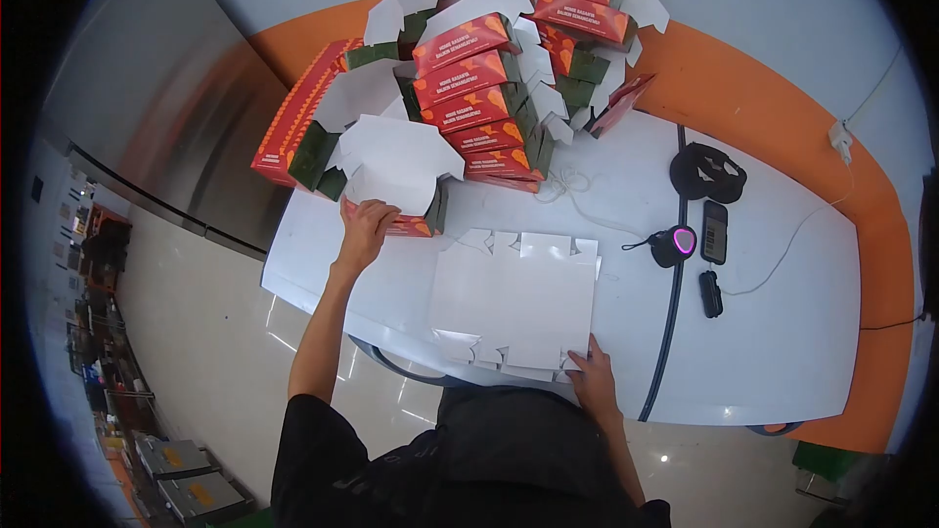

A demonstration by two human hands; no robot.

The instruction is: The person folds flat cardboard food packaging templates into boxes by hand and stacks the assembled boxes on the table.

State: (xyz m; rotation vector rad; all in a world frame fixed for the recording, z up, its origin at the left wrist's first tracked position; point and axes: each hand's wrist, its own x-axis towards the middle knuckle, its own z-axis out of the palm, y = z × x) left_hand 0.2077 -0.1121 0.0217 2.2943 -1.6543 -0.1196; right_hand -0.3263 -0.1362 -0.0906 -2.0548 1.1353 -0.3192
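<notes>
Head view only, and I read two places of work on the bench (pixel 763 357). Left hand (pixel 364 235) is at the near edge of an open red carton (pixel 415 227), its white flaps (pixel 396 156) spread wide above the body; fingers are bent over the rim, but whether they pinch the board or merely rest there I cannot tell. Right hand (pixel 597 386) is at the near right corner of the flat white blanks (pixel 523 308), thumb and forefinger apart along the edge; I cannot tell if a sheet is caught between them. The blanks lie plain side up, close in front of the body, tabs showing at the far and near edges. My judgement of the step: placing or steadying the open carton while the other hand keeps contact with the blanks. From here, a move on the carton calls for a light hold that leaves the loose flaps unbent; a move on the blanks calls for parting one edge cleanly from the layers under it (how many layers, I cannot count). Beyond the carton, red boxes (pixel 468 78) lean in uneven tiers, so a nudge there could tip some. Speaker (pixel 673 246) and phone (pixel 715 233) sit right of the blanks, apart from both hands.
</notes>
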